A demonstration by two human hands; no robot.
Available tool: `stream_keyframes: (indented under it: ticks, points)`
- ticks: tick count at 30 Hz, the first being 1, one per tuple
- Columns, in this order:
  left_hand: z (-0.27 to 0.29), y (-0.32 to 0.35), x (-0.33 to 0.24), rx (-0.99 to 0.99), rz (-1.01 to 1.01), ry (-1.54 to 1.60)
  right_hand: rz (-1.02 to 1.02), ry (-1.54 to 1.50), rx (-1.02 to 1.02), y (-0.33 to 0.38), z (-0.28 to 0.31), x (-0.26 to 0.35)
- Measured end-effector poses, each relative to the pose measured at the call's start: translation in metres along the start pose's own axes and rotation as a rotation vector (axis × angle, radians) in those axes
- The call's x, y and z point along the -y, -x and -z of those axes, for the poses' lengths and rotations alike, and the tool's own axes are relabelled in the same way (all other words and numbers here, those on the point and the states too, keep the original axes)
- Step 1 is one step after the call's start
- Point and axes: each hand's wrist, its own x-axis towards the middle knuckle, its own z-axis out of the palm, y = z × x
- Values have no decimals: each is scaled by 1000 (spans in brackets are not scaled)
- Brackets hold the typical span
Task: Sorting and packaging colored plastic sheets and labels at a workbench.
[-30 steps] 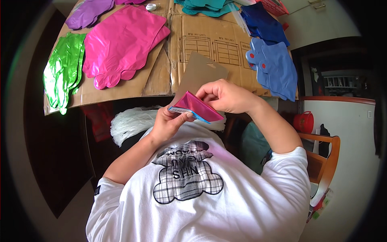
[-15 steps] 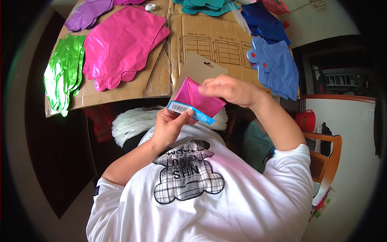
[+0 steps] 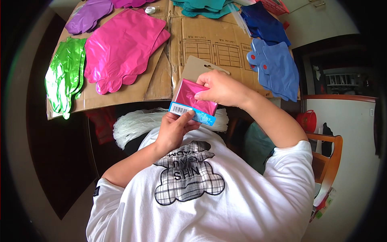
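My left hand [image 3: 173, 128] grips the lower edge of a brown hanging card [image 3: 195, 67], its thumb pressed on the blue strip [image 3: 203, 117] with a barcode. Tucked behind that strip, a folded shiny pink foil balloon [image 3: 188, 97] lies flat against the card. Over the balloon's right side is my right hand [image 3: 223, 88], closed, with thumb and curled fingers on the foil. Some of its fingertips are hidden. The card is held tilted in front of the table's near edge, above my lap.
Cardboard [image 3: 197, 30] covers the table. On it lie flat foil balloons: pink [image 3: 125, 48], green [image 3: 66, 74], purple [image 3: 88, 16], teal [image 3: 205, 9], dark blue [image 3: 264, 24] and light blue [image 3: 278, 68]. A bundle of white string [image 3: 135, 125] hangs below the table edge. A wooden chair [image 3: 332, 155] stands right.
My right hand has come down and left onto the foil, which now lies flatter and squarer against the card. My left hand keeps its hold on the card.
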Motion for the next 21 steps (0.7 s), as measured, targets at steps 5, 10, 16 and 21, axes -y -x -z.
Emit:
stream_keyframes:
  ticks: [5, 10, 16, 21]
  points:
    - [-2, 1, -2, 18, 24, -44, 27, 26, -38, 2, -2, -1]
    - [-9, 3, -7, -50, 19, -143, 73, 124, -59, 4, 3, 3]
    - [-7, -1, -3, -83, -39, -137, 68, 123, -126, -1, 3, 2]
    - [-16, 0, -9, -108, -29, -114, 194, 368, -130, -4, 9, 3]
